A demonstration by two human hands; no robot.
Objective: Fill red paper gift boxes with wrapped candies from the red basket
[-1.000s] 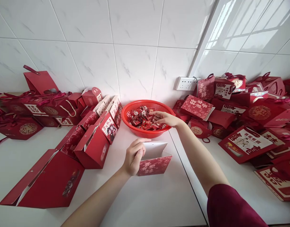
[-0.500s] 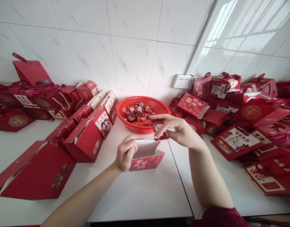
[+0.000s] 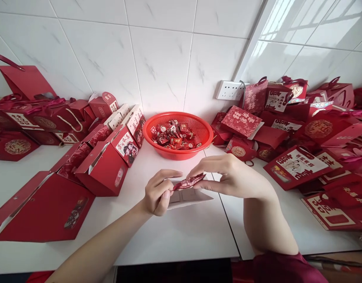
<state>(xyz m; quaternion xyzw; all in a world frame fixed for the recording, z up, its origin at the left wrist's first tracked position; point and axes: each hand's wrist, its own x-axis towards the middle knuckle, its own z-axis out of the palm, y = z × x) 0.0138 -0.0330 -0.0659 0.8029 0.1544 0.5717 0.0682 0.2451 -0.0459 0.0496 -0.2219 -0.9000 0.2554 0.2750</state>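
My left hand [image 3: 159, 192] is closed on the left side of an open paper box [image 3: 189, 198], whose pale inside faces up. Between the thumb and fingers of my right hand [image 3: 225, 177] is a dark red candy packet [image 3: 188, 182], held at the box's mouth; its left end meets my left fingers. Behind the box, a red plastic basket [image 3: 206, 147] holds many red-wrapped candies [image 3: 173, 135].
Red boxes [image 3: 102, 169] stand in a row on the left of the white table [image 3: 169, 239], with handled boxes behind. More red boxes [image 3: 299, 167] are piled on the right. A power strip [image 3: 229, 90] is by the tiled wall.
My right hand has come down and left, bringing the packet to the box's mouth and turning it nearly flat. The box has tilted, so more of its inside shows. The view has shifted slightly.
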